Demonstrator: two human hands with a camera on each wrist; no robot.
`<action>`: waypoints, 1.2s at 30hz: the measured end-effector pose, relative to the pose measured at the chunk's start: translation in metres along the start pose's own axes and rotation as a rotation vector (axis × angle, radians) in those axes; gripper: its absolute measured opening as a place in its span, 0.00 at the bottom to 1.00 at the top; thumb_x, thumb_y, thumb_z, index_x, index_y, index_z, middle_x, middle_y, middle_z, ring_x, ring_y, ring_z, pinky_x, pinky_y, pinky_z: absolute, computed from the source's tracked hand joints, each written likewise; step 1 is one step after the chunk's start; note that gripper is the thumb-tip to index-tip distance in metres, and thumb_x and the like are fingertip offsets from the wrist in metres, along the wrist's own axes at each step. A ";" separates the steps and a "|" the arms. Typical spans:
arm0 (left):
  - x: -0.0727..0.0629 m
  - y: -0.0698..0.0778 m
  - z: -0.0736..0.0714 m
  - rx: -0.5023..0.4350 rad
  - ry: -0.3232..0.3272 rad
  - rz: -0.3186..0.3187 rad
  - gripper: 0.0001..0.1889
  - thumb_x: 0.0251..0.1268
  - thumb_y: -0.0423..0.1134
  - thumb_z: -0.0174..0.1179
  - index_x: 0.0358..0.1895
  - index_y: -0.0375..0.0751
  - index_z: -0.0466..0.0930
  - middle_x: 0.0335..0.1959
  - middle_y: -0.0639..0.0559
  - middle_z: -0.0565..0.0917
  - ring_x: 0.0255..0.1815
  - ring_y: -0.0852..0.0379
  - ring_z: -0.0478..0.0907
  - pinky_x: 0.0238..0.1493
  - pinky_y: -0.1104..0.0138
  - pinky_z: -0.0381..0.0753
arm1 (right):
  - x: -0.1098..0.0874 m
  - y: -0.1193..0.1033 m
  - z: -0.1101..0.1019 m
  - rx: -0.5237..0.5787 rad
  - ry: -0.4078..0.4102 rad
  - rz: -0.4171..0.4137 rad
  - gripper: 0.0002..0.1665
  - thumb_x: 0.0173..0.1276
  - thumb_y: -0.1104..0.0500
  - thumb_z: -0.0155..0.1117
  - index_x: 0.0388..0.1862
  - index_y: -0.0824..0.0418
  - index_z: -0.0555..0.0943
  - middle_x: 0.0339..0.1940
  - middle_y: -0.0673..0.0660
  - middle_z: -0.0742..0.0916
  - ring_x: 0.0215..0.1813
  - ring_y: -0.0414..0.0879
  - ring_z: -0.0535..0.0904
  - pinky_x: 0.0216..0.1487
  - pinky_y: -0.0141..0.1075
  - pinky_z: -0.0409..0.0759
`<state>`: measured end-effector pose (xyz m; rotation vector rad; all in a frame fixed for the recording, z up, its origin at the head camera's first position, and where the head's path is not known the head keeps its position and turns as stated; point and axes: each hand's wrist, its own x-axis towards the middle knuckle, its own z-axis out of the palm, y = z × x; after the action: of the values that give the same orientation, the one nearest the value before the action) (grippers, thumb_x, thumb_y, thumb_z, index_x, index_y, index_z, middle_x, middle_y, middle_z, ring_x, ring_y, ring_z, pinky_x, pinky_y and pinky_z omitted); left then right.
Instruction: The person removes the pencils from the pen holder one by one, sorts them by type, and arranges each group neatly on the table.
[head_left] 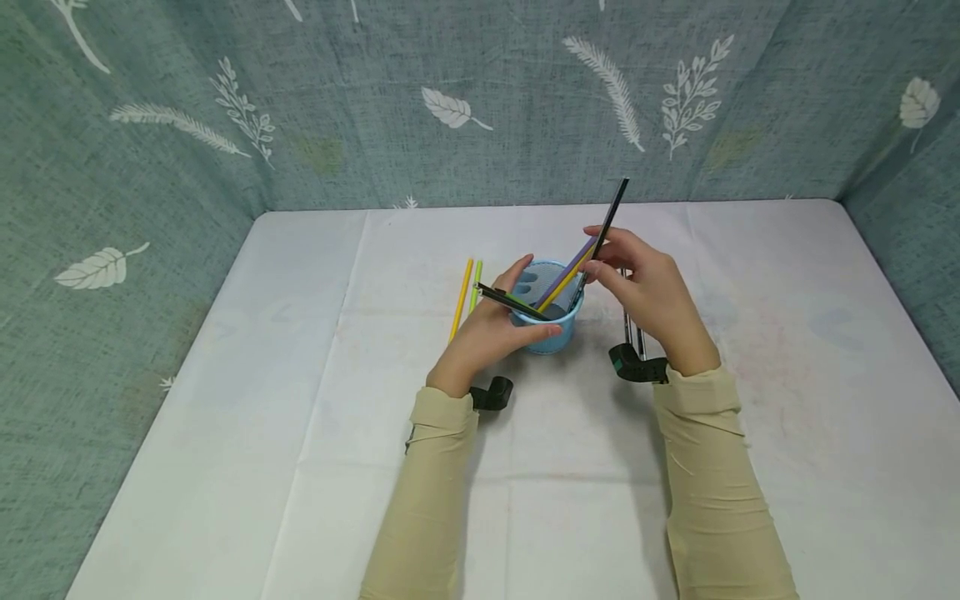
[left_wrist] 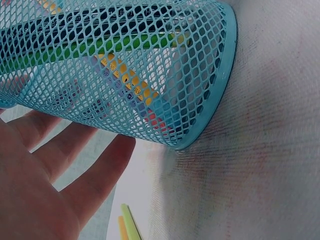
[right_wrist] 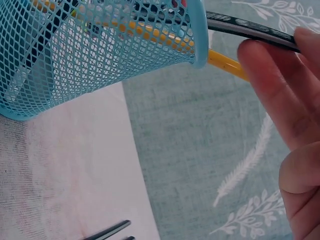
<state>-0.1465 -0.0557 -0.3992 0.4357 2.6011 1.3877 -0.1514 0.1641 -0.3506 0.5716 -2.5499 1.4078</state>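
Observation:
A light blue mesh pen cup stands upright on the white-covered table. My left hand holds it from the left, thumb across the near side and fingers around the far side. My right hand pinches a black pencil over the cup's right rim, its lower end inside the cup. A purple pencil and a yellow pencil lean right in the cup, close to the right fingers. Leaning left over my left hand are black pencils and a green pencil.
Left of the cup, a yellow pencil and a light green pencil lie on the table. Dark, shiny pencils lie below my right hand, partly hidden by it. A grey-green leaf-patterned curtain borders the table's far edge.

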 end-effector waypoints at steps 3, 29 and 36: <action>0.000 0.000 0.000 0.001 0.001 0.006 0.51 0.34 0.70 0.61 0.66 0.76 0.42 0.66 0.65 0.52 0.65 0.61 0.53 0.58 0.54 0.60 | 0.000 0.001 0.000 0.012 0.034 0.012 0.25 0.63 0.47 0.56 0.59 0.43 0.69 0.34 0.45 0.82 0.32 0.37 0.78 0.26 0.35 0.66; 0.000 -0.001 -0.001 -0.013 -0.005 0.031 0.50 0.35 0.68 0.63 0.64 0.79 0.41 0.67 0.64 0.52 0.65 0.60 0.52 0.58 0.54 0.60 | -0.007 -0.022 -0.018 0.196 0.361 0.031 0.23 0.68 0.55 0.52 0.62 0.49 0.68 0.32 0.58 0.83 0.24 0.40 0.76 0.17 0.29 0.64; 0.000 -0.002 -0.001 -0.021 -0.010 0.027 0.49 0.35 0.68 0.62 0.64 0.81 0.41 0.67 0.63 0.51 0.65 0.60 0.52 0.58 0.53 0.60 | -0.008 -0.018 -0.021 0.174 0.388 0.049 0.20 0.68 0.56 0.51 0.59 0.50 0.71 0.30 0.58 0.82 0.23 0.44 0.75 0.17 0.29 0.65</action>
<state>-0.1473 -0.0573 -0.4006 0.4753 2.5803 1.4160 -0.1374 0.1747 -0.3277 0.2304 -2.1652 1.5888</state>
